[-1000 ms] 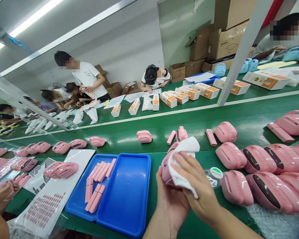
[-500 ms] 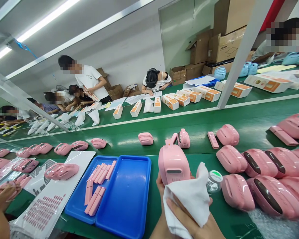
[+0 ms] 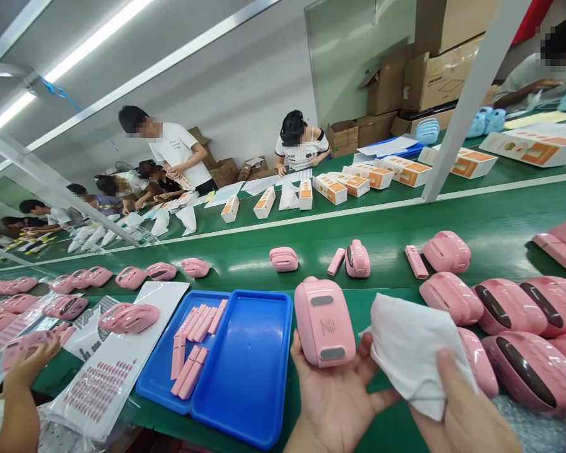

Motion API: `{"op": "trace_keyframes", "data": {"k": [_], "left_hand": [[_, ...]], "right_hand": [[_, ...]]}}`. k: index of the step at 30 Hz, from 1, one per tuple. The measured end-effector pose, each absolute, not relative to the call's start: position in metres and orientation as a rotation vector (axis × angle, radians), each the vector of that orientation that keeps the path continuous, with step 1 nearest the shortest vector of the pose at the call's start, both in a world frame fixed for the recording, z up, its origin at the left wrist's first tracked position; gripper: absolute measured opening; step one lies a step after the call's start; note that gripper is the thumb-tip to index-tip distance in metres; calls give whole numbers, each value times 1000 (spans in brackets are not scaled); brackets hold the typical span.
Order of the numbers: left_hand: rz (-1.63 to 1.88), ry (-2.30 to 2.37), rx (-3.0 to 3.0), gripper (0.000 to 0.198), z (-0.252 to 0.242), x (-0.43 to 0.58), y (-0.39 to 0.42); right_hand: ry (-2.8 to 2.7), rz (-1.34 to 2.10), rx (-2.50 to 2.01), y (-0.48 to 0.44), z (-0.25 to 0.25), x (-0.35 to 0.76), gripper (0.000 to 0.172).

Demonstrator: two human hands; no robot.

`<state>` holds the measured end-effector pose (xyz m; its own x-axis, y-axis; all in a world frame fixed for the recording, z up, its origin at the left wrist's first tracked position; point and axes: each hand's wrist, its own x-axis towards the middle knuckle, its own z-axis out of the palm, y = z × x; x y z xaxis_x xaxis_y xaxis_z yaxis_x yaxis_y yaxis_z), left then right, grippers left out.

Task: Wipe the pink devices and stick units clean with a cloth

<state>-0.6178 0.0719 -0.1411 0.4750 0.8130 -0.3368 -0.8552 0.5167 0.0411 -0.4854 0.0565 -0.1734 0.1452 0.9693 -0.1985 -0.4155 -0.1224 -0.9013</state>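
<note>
wiping step in hand: left hand (image 3: 334, 402) palm up at 6 o'clock, fingers (image 3: 299, 358) spread under pink plastic case (image 3: 324, 324); right hand (image 3: 466, 409) pinching white cloth (image 3: 415, 352), clear of case, bare case face open to cloth. blue tray (image 3: 264, 299) at 8 o'clock, more pink cases (image 3: 509, 308) at 3 o'clock on green counter (image 3: 382, 251).

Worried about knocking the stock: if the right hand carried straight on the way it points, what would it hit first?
The right hand, gripping a white cloth, would probably meet the pink case just beyond it first, though depth is hard to judge from this view.
</note>
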Motion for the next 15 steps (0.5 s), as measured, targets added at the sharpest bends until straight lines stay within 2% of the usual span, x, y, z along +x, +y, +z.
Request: {"op": "trace_keyframes", "data": {"k": [2, 5, 8, 12, 15], "left_hand": [[1068, 405, -103, 78, -150, -623, 69], [1116, 591, -36, 73, -175, -630, 62], [1192, 880, 59, 68, -207, -644, 56], [1351, 1264, 163, 60, -240, -677, 53], [1361, 1372, 148, 43, -253, -711, 54]], "right_hand": [[-510, 1500, -1087, 64, -164, -496, 67], [-451, 1634, -1161, 79, -165, -517, 66], [-772, 1573, -1289, 103, -179, -536, 59], [-1223, 1482, -1248, 147, -216, -559, 49], [-1469, 1397, -1260, 178, -253, -585, 43]]}}
